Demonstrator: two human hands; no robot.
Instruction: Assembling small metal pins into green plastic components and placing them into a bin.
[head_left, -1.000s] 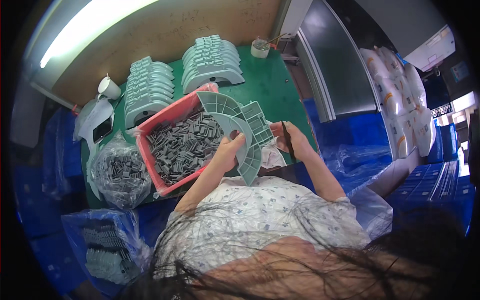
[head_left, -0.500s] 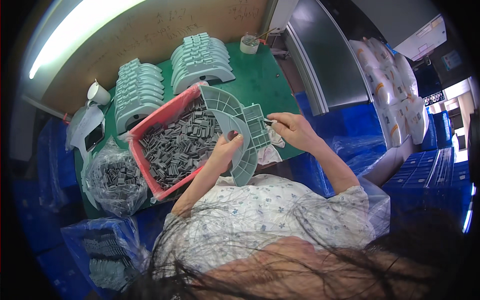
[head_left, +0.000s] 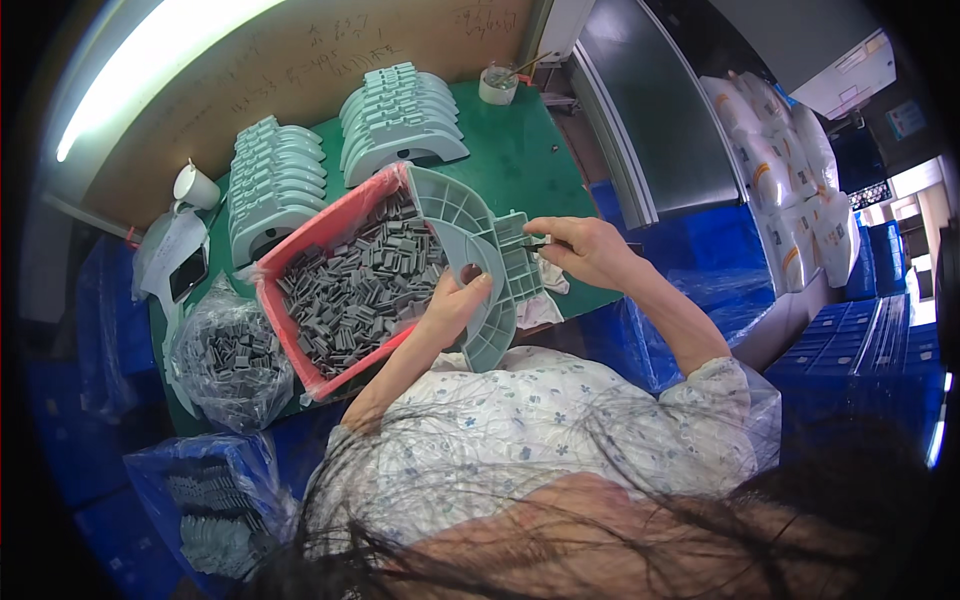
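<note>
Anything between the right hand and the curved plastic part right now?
Nothing visible. The right hand is right at the ribbed edge of the plastic part, which the left hand holds. The white cloth shows lower in the picture, not between them.

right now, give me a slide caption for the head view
Left grip on a curved green plastic part, right grip at its ribbed tab, near a red bin of small grey pieces.
</note>
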